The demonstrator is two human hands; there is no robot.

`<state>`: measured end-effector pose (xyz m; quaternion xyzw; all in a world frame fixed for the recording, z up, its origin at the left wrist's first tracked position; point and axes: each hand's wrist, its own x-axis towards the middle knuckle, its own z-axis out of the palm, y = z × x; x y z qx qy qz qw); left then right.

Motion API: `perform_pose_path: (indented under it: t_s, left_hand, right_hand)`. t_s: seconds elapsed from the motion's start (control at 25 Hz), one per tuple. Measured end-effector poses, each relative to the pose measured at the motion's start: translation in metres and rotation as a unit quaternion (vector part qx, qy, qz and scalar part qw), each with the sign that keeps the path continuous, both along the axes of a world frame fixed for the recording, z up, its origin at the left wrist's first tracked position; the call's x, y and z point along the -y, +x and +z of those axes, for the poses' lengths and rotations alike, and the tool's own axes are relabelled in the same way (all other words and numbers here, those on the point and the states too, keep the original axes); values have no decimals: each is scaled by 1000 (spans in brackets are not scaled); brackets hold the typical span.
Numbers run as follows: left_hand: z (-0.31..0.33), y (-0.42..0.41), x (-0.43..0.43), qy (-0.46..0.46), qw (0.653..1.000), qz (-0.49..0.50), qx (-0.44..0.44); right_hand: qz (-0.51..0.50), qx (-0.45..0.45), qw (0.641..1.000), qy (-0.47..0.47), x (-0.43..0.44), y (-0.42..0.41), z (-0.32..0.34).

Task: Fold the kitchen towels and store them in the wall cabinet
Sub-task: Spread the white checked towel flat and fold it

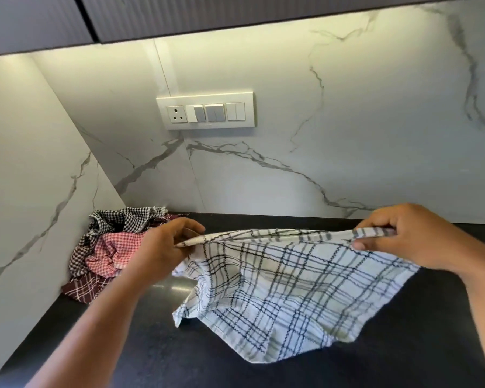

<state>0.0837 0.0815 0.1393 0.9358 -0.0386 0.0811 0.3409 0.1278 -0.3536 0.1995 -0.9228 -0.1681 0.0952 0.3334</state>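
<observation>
A white kitchen towel with black plaid lines (277, 289) is stretched between my two hands above the black counter (403, 345). My left hand (163, 247) pinches its far left corner, and my right hand (412, 236) grips the far right corner. The towel's near part sags and rests crumpled on the counter. A heap of other towels (107, 247) lies in the left corner: black-and-white check, red check and a maroon plaid one. The grey wall cabinet (207, 15) runs along the top, its doors closed.
A marble backsplash (347, 121) rises behind the counter, with a switch and socket plate (206, 110) on it. A marble side wall (25, 177) closes off the left side.
</observation>
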Motion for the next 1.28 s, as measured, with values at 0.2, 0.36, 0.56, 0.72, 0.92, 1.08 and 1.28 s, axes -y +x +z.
perform_pose_path:
  t_s: [0.2,0.36,0.56,0.72,0.92,1.08,1.28]
  left_hand:
    - [19,17,-14,-207,965,-74,-145]
    - [22,66,-11,26,979,-77,-185]
    - [64,122,5,67,990,102,65]
    - [105,96,0,-68,950,125,278]
    - [43,30,-23,-244,959,60,132]
    - [-69,1,-25,-454,879,104,-104]
    - [-166,-36,-19,-572,753,147,-290]
  right_hand:
    - [-34,49,998,-22,33,40,-21]
    - [34,2,984,-175,24,91,-28]
    - [-172,236,955,-51,-1,125,1]
    - [-199,546,809,87,0,80,43]
    - [-132,506,849,77,6,-2,-5]
    - [-115,363,924,37,-1,-38,-98]
    - [-91,190,976,-53,-26,-76,-195]
